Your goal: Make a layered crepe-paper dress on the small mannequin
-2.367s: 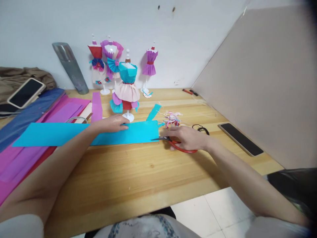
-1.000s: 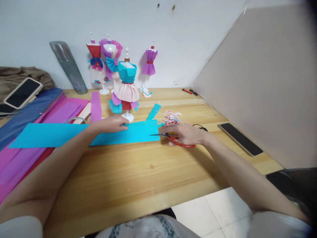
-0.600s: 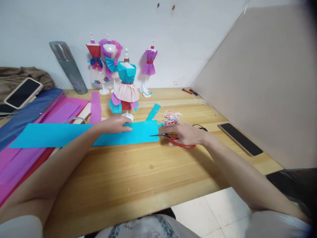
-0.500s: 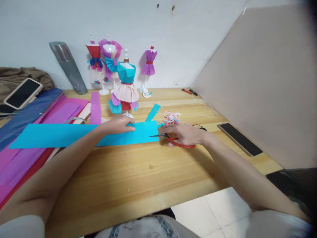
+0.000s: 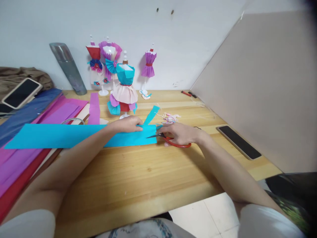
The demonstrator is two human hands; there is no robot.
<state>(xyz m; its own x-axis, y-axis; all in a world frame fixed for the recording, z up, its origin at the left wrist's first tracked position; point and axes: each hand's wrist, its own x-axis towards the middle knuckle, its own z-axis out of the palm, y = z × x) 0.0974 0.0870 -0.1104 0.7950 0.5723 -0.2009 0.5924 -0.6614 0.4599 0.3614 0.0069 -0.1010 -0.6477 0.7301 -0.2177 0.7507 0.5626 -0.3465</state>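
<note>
A long strip of blue crepe paper (image 5: 128, 138) lies across the table in front of me. My left hand (image 5: 130, 124) rests on its upper edge near the right end, thumb and forefinger apart. My right hand (image 5: 178, 133) holds red-handled scissors (image 5: 177, 144), their dark blades pointing left over the strip's right end. The right fingertips touch or nearly touch that end. Just behind the paper lies a small blue piece (image 5: 151, 114), beside a heap of thin paper scraps (image 5: 170, 117).
A mini dress form (image 5: 125, 89) in blue and pale pink paper stands behind my left hand, with several others along the wall. Coloured paper sheets (image 5: 22, 172), a phone (image 5: 22, 93) and a flask (image 5: 68, 67) are at left. Another phone (image 5: 238, 142) lies at right.
My left hand has slid right along the strip, closer to its end. The right hand and scissors have shifted slightly left. The camera view has moved a little.
</note>
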